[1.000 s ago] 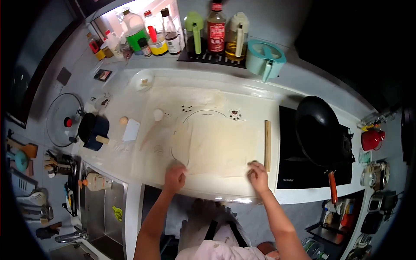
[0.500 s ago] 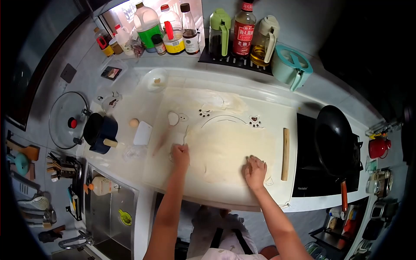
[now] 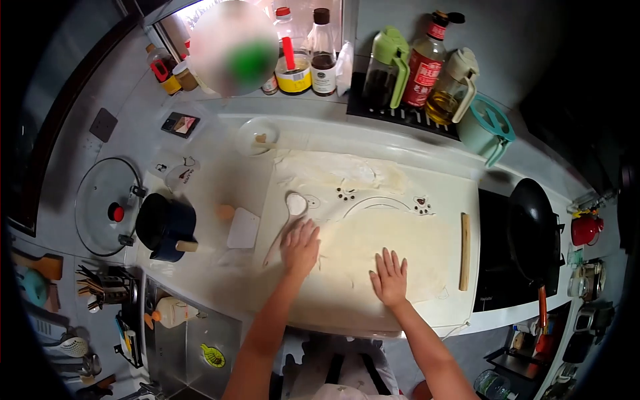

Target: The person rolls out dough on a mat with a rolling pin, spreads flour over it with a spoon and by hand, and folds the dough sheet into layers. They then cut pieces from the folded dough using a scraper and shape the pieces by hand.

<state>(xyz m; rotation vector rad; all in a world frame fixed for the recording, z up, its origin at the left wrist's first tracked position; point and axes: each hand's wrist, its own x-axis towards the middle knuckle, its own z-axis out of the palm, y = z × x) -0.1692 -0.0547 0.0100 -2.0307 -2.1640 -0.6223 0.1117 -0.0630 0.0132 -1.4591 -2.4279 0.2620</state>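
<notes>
A wide, thin sheet of pale dough [image 3: 360, 247] covers much of the white mat [image 3: 320, 313]. My left hand [image 3: 301, 248] lies at the dough's left edge, fingers apart, just below a spoon [image 3: 296, 204] with white powder in its bowl. Flat on the dough to the right rests my right hand [image 3: 389, 275], its fingers spread. Neither hand holds anything. Beyond the sheet, a second floury piece of dough [image 3: 340, 175] lies along the back of the mat.
A rolling pin [image 3: 465, 252] lies at the mat's right edge, beside the stove with a black wok [image 3: 532, 230]. On the left are a white scraper [image 3: 243, 229], a dark pot [image 3: 165, 227] and a glass lid [image 3: 100, 207]. Bottles [image 3: 323, 57] stand at the back.
Both hands have gone from curled fingers at the dough's near edge to lying spread on or beside it. The sheet's left edge looks unfolded outward. The view has shifted.
</notes>
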